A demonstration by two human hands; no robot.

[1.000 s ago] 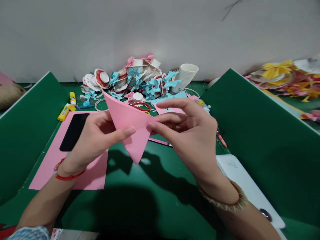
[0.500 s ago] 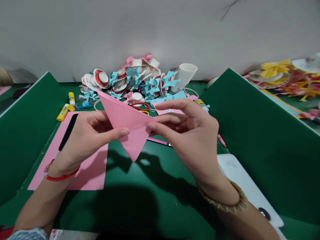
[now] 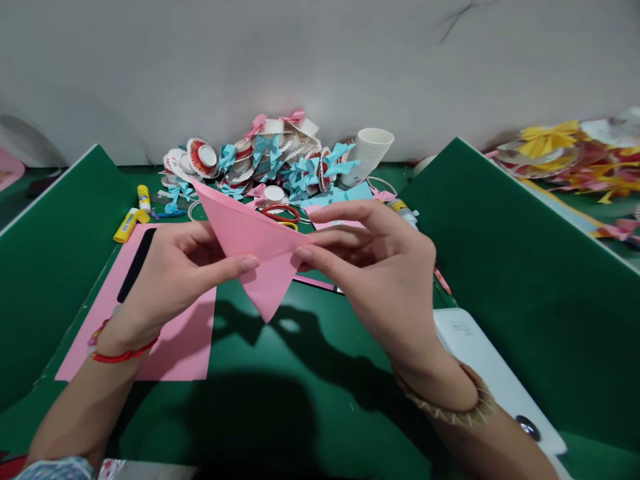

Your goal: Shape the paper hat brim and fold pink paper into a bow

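A folded pink paper point(image 3: 250, 233) is held up above the green table, one point hanging down and another rising to the upper left. My left hand point(image 3: 175, 270) grips its left side, thumb flat on the front and the other fingers hidden behind. At the paper's right corner, my right hand point(image 3: 377, 267) pinches it between thumb and fingers, with the index finger raised apart. Under my left wrist lie pink sheets point(image 3: 185, 347) with a dark strip point(image 3: 136, 265) on them.
Green partitions point(image 3: 45, 267) point(image 3: 525, 280) stand on both sides. Paper ornaments with bows point(image 3: 270, 157) and stacked white cups point(image 3: 369, 157) line the wall. Yellow glue sticks point(image 3: 127, 225) lie back left. A white device point(image 3: 490, 373) rests at right.
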